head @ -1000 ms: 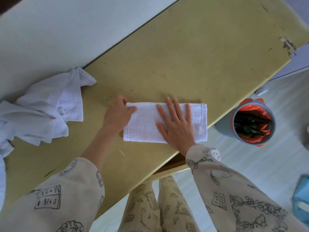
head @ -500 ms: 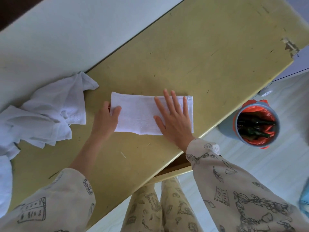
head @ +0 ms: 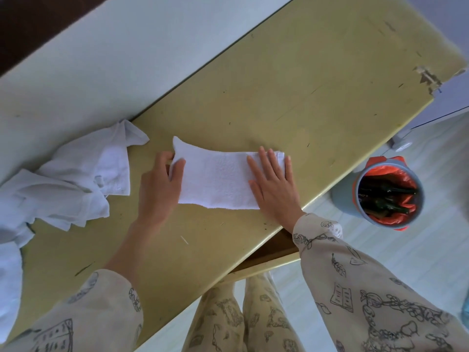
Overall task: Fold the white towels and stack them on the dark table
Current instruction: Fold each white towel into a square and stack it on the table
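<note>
A white towel (head: 218, 179), folded into a long strip, lies on the yellow-green table (head: 291, 92). My left hand (head: 160, 184) pinches the strip's left end between thumb and fingers, and that end curls up off the table. My right hand (head: 274, 184) presses flat on the strip's right end with straight fingers. A heap of unfolded white towels (head: 63, 179) lies at the table's left side.
A white wall (head: 114, 54) runs along the table's far edge. A grey bin with an orange liner (head: 388, 191) holding dark bottles stands on the floor to the right, beyond the table's near edge. A dark strip (head: 38, 24) shows at the top left.
My left hand has taken hold of the strip's left end and lifted it, so the corner now curls up. My right hand stays pressed on the right end.
</note>
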Demonstrator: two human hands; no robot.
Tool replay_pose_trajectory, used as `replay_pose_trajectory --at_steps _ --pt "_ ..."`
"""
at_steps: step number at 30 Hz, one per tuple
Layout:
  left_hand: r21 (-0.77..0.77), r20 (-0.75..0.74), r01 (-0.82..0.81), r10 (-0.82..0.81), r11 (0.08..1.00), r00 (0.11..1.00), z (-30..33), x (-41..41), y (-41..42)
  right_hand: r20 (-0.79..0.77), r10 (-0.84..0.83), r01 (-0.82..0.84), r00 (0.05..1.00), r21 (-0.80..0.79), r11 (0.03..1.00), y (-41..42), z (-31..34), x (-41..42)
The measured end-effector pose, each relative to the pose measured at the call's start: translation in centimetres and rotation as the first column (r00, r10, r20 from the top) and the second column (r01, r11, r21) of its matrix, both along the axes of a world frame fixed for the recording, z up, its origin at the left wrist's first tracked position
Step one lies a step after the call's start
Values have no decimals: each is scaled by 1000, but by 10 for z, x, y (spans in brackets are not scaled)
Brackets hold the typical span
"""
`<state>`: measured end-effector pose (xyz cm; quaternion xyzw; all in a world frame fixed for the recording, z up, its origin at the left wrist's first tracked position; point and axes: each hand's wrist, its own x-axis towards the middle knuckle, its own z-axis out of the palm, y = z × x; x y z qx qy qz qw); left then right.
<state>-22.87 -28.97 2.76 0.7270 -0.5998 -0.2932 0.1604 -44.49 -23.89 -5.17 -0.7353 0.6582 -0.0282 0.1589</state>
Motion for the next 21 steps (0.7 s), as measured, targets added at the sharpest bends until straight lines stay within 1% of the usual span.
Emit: replay_pose_trajectory --at_steps 1,2,3,4,6,7,8,10,11,12,13,15,18,21 --pt "-31 23 25 -24 999 999 3 -8 1 117 -30 32 993 -17 999 1 6 -4" --pt "-58 43 48 -45 997 998 6 -17 2 249 -80 91 965 -32 995 2 13 -7" --pt "-81 60 73 -68 994 996 8 -26 3 373 -145 170 916 -34 985 4 19 -10" --pt "-101 75 102 -95 990 993 8 -37 6 466 -212 262 859 -46 964 7 25 -15" --pt "-112 104 161 -150 980 983 8 -63 11 577 -320 413 752 -32 910 13 36 -23" --pt "-100 109 192 -181 976 978 6 -76 14 610 -383 457 694 38 889 15 40 -26" --pt "-80 101 225 -217 971 971 4 -90 18 626 -465 488 626 150 860 16 42 -28" --pt "-23 61 295 -293 955 954 -4 -112 25 614 -637 520 466 392 759 14 43 -33" --pt "6 41 323 -323 946 945 -9 -121 28 600 -695 523 397 474 708 14 41 -35" --pt "31 29 348 -348 937 937 -14 -127 31 592 -727 517 348 525 676 13 39 -37" --pt "50 25 369 -370 928 929 -19 -132 33 588 -742 510 321 553 659 13 38 -38" --pt "64 13 397 -399 915 917 -27 -137 36 583 -751 502 311 569 651 11 37 -38" --pt "36 -58 395 -393 918 918 -32 -143 37 579 -761 499 290 587 637 9 38 -39" --pt "33 -79 409 -406 912 911 -38 -144 36 570 -776 500 269 606 619 7 39 -40"
